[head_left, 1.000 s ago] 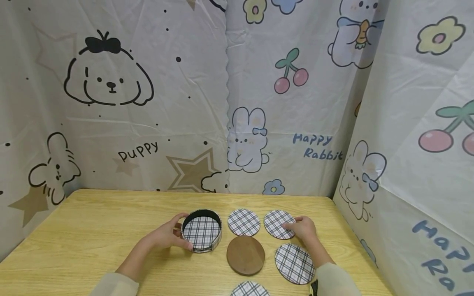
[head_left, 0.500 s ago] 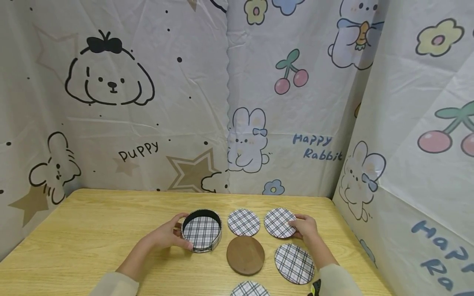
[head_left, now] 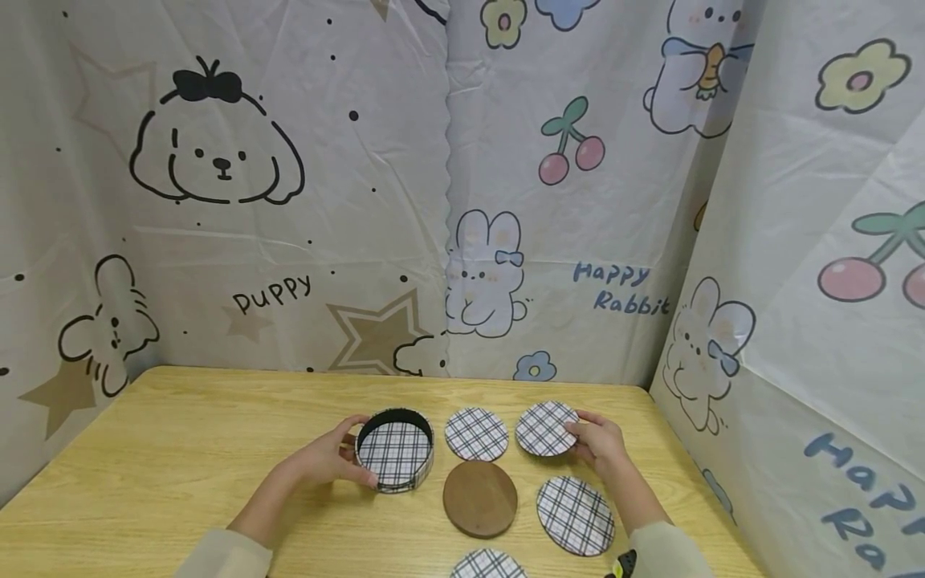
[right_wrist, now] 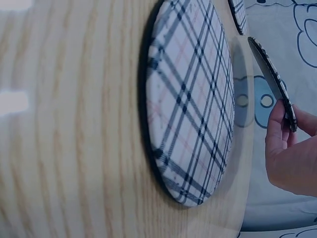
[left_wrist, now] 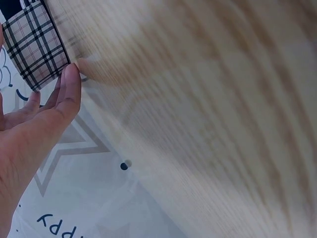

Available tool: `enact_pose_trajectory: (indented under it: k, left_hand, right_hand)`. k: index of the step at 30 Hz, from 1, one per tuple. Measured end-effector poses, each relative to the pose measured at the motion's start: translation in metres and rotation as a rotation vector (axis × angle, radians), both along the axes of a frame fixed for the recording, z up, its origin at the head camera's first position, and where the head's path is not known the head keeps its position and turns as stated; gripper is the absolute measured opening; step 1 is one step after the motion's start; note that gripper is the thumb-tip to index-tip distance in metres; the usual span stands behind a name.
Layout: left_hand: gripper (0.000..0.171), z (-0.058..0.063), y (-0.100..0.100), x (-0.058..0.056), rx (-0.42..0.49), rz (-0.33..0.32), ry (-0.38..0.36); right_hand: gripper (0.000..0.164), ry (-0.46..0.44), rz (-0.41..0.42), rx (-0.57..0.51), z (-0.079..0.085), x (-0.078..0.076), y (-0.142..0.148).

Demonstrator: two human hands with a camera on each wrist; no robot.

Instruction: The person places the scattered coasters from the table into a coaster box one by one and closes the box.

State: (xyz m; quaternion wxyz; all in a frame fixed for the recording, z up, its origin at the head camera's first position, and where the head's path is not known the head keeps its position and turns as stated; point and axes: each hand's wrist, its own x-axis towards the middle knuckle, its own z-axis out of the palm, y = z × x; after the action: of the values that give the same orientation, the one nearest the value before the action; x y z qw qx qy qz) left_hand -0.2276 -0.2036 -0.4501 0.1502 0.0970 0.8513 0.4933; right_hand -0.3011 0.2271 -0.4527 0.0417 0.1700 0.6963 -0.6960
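Note:
My left hand (head_left: 328,459) holds a round plaid coaster holder (head_left: 424,472) on the table, thumb at its front and fingers at its back left. Black lining and a plaid disc show inside it. In the left wrist view, the fingertips touch the holder's plaid outer wall (left_wrist: 37,47). My right hand (head_left: 605,445) pinches the right edge of a round plaid coaster (head_left: 543,429) between thumb and fingers. This coaster is off the table and tilted; the right wrist view shows its dark underside edge-on, with the hand (right_wrist: 294,161) at one end.
A brown wooden disc (head_left: 480,498) lies right of the holder. Around it are more plaid coasters: one behind (head_left: 476,433), one to the right (head_left: 575,516) and one cut off at the front (head_left: 489,566). A patterned cloth (head_left: 347,201) hangs behind the table.
My right hand has taken hold of the far-right coaster and raised it from the table, tilting it. The left hand and the holder have stayed in place.

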Motion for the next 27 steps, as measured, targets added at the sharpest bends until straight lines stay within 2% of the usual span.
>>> enact_pose_trajectory:
  k: [7, 14, 21, 22, 27]
  left_hand:
    - [0.101, 0.003, 0.0, 0.001, -0.006, 0.0, 0.003]
    - [0.101, 0.006, 0.001, 0.003, -0.003, -0.003, 0.007]
    - [0.101, 0.004, 0.001, 0.002, -0.009, -0.006, 0.007]
    - [0.101, 0.004, 0.001, 0.002, -0.012, -0.006, 0.007]
    - [0.101, 0.002, 0.0, 0.0, -0.01, -0.007, 0.005]
  right_hand:
    - [0.059, -0.005, 0.015, 0.025, 0.011, 0.002, -0.005]
    - [0.057, 0.025, 0.056, 0.002, 0.023, 0.009, -0.011]
    - [0.055, 0.065, 0.079, -0.003, 0.025, 0.012, -0.019]
    - [0.053, 0.106, 0.112, -0.04, 0.017, 0.008, -0.015]
    - [0.052, 0.143, 0.143, -0.067, 0.021, 0.012, -0.025]
